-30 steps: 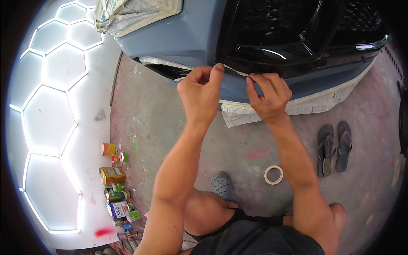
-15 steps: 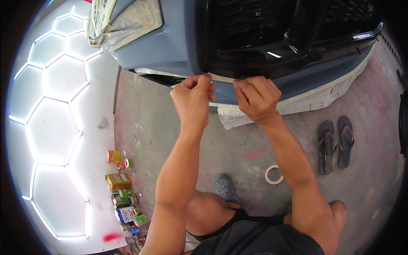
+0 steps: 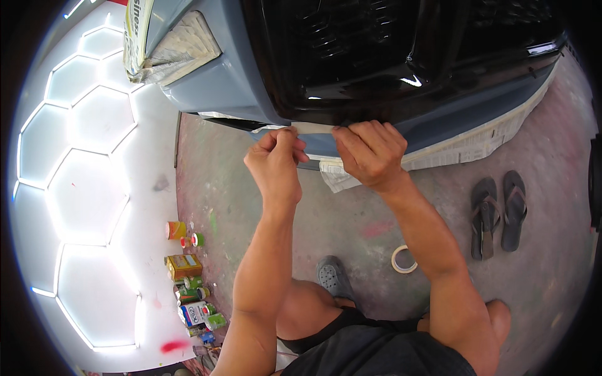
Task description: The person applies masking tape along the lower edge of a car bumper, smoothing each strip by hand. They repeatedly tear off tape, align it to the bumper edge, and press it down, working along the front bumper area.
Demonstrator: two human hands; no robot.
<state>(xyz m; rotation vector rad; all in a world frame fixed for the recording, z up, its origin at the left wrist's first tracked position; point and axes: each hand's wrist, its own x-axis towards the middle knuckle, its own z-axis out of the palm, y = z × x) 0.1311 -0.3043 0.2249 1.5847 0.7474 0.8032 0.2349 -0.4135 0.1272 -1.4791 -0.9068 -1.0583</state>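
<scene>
Far L: lit hexagonal lines point(image 3: 57, 169) on white wall point(image 3: 150, 188); at its foot, row of cans point(image 3: 184, 266), mixed colours. Top L: newspaper cover point(image 3: 187, 50) w/ pale edging, already on blue-grey bumper point(image 3: 241, 81); prob. done there. Below that, slim dark opening point(image 3: 229, 124) w/ pale line along top edge, apparently done too.

Next, L hand point(image 3: 274, 160): closed to a narrow pinch, thumb to fingers, at L end of pale tape strip point(image 3: 315, 128). Strip itself btwn both hands, at lower border of black grille point(image 3: 351, 56). Pressed down or just held against it: can't tell. Under L thigh side, grey clog point(image 3: 332, 276) on floor point(image 3: 219, 188).

R hand point(image 3: 374, 153): fingers curled, bunched narrow on R end of strip; exact grip partly hidden by knuckles. Below, tape roll point(image 3: 396, 263) flat on floor, partly behind R forearm.

Further R: newspaper skirt point(image 3: 464, 147) along bumper's bottom edge, already up. Grille border past R hand: no pale strip visible, so seemingly left to do, w/ border only begun. Far R: pair of dark flip-flops point(image 3: 484, 216) side by side, well apart from hands.
</scene>
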